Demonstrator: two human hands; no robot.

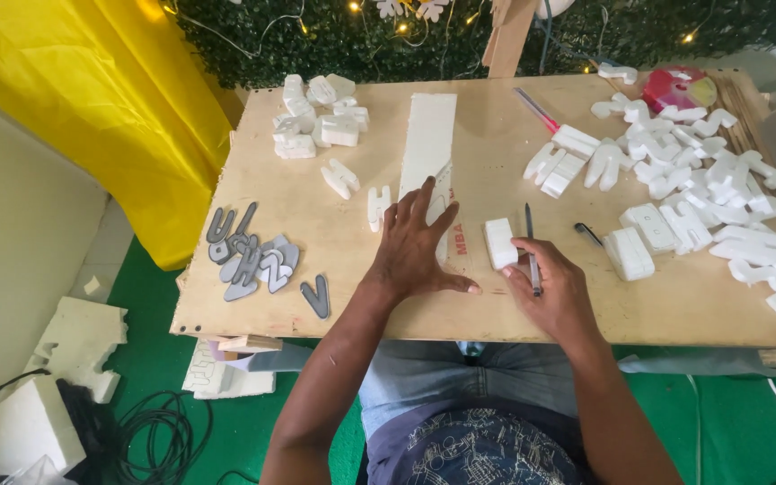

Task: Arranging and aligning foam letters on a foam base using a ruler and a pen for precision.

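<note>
A person seated at a plywood counter [334, 296] works among cut white foam pieces. The left hand [415, 247], near the centre of the frame, lies flat with fingers spread, pressing down on the lower end of a long white foam strip [428, 135] that runs up toward the top of the frame. The right hand [554, 292], lower right of centre, is curled closed around a slim pen-like cutting tool [532, 247] whose tip points upward, just beside a small white foam block [499, 242] lying between the two hands. The foam looks very light, stiff yet crumbly and easily dented, so a gentle hold on the broad faces would likely suit it. A heap of foam letters [702, 180] fills the right side; grey letter templates [249, 256] sit at left.
</note>
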